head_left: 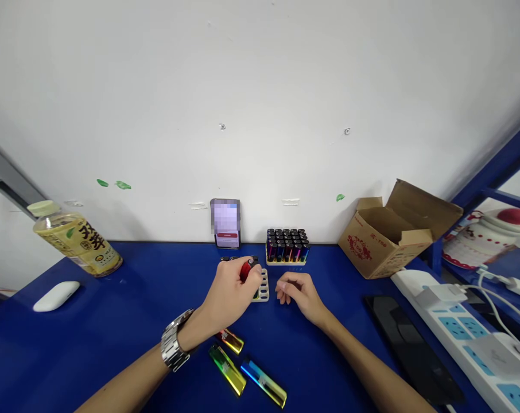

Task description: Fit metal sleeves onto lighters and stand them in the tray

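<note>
My left hand [232,287], with a metal watch on its wrist, is closed around a red lighter [245,269] with a dark top. It is over a pale tray with holes [264,285]; the hand hides much of this tray and the lighters in it. Beside the tray, my right hand [298,291] rests on the table with loosely bent fingers and nothing visible in it. Nearer to me lie a red-and-gold lighter [231,341], a green-and-yellow lighter [228,370] and a blue-and-yellow lighter [264,382]. My left wrist partly covers the red-and-gold one.
A second tray [288,263] full of upright lighters stands near the wall. A phone [226,223] leans there too. To the left are a drink bottle [79,241] and a white case [56,296]; to the right, an open carton [372,244], a black phone [410,347] and a power strip [458,332].
</note>
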Motion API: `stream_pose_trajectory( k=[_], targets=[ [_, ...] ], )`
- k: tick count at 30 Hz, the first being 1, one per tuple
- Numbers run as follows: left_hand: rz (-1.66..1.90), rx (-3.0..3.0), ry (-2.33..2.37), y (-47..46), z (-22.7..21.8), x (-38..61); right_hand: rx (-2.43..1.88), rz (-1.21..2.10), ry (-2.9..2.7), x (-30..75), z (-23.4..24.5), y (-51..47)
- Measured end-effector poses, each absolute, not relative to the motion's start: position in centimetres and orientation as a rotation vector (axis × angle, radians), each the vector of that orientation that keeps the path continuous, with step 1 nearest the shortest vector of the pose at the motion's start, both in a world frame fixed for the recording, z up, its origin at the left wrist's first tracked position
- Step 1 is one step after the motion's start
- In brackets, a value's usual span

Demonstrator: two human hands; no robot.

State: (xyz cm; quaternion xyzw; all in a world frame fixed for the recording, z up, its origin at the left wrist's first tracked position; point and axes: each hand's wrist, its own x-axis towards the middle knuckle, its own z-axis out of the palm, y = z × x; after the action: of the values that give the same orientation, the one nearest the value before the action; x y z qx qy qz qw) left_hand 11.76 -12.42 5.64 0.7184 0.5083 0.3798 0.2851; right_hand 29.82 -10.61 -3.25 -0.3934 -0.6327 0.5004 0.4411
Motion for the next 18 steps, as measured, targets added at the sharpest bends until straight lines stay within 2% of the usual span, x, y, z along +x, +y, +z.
stream_pose_trajectory(
  k=[5,13,18],
  targets=[
    [0.831,1.969,1.470,-13.0,5.7,12.3,-0.831,0.937,-1.629,28.7,-1.4,-11.8],
    [0.602,2.112,1.292,-15.1,6.3,12.0,-0.782,0.919,-1.655,27.2,2.4,-13.8],
    [0.877,2.374,1.202,-16.2,6.6,9.7,-0.825,0.861,-1.557,28.4,2.0,-12.2]
  ],
)
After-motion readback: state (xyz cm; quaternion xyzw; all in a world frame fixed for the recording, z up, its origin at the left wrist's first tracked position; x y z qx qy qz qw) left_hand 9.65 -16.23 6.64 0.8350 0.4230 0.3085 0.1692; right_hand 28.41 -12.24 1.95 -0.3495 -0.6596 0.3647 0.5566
